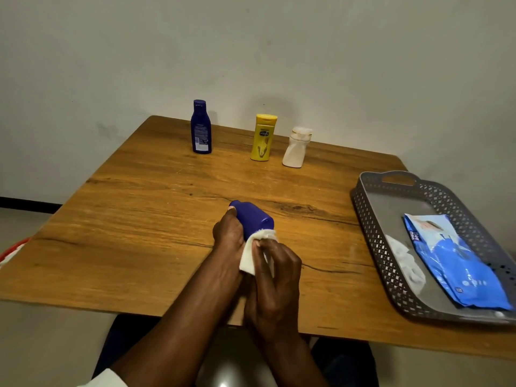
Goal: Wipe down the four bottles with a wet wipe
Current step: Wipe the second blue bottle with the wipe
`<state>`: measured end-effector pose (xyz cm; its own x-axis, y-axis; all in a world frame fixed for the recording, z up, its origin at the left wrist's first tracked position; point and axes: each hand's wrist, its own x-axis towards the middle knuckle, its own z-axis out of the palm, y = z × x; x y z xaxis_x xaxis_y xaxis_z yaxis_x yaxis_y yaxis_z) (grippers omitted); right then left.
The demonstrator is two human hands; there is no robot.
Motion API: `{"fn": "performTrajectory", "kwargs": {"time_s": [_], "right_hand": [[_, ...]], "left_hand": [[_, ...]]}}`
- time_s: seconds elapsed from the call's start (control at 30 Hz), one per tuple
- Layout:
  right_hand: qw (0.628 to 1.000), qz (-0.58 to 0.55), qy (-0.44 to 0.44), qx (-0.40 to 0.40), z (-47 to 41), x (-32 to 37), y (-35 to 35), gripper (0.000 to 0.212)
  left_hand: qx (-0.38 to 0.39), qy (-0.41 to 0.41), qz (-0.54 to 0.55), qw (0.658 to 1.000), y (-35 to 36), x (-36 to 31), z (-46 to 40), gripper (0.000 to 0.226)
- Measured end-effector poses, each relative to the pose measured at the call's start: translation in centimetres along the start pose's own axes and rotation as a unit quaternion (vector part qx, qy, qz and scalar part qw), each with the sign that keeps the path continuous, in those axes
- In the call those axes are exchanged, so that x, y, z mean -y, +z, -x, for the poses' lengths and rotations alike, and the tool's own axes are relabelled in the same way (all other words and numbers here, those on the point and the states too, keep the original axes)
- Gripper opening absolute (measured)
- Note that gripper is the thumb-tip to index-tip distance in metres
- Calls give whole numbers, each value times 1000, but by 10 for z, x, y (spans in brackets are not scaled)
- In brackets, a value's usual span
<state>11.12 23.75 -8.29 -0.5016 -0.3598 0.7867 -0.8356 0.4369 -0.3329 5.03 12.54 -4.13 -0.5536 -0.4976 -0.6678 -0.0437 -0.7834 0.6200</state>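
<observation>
**Wiping one of four bottles at the bench**

Four bottles were present. Three stood upright in a row at the far edge of the bench (139,196): one dark blue bottle (201,127), one yellow bottle (264,138) and one white bottle (296,148); their label text was too small to read. The left hand (227,233) was closed around the fourth, a blue bottle (255,219), held tilted over the bench centre. The right hand (275,275) pinched one white wet wipe (250,258) against it. One grey tray (371,219) held one blue wipe pack (458,263) marked "mee mee" and one used wipe (405,261).
</observation>
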Motion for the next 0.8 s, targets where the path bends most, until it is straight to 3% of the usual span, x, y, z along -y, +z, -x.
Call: {"fn": "performTrajectory", "kwargs": {"time_s": [0.1, 0.23, 0.33, 0.53, 0.67, 0.73, 0.8], "right_hand": [[999, -32, -15, 28, 4, -1, -6, 40], [988, -115, 83, -57, -9, 3, -21, 33], [986, -98, 106, -82, -26, 3, -24, 34], [999, -16, 25, -23, -18, -1, -10, 37], [998, -60, 19, 31, 4, 2, -10, 37], [987, -137, 74, 31, 14, 3, -14, 32], [952, -221, 214, -1, 13, 4, -24, 30]], "left_hand": [[7, 7, 5, 1000, -1, -2, 3, 25], [28, -23, 51, 998, -2, -1, 7, 28], [40, -33, 54, 997, -1, 4, 6, 37], [16, -24, 43, 999, 1, 2, 8, 28], [24, -1, 80, 997, -5, -2, 9, 30], [57, 13, 85, 995, -8, -5, 9, 30], [116, 45, 47, 991, -13, -9, 11, 28]]}}
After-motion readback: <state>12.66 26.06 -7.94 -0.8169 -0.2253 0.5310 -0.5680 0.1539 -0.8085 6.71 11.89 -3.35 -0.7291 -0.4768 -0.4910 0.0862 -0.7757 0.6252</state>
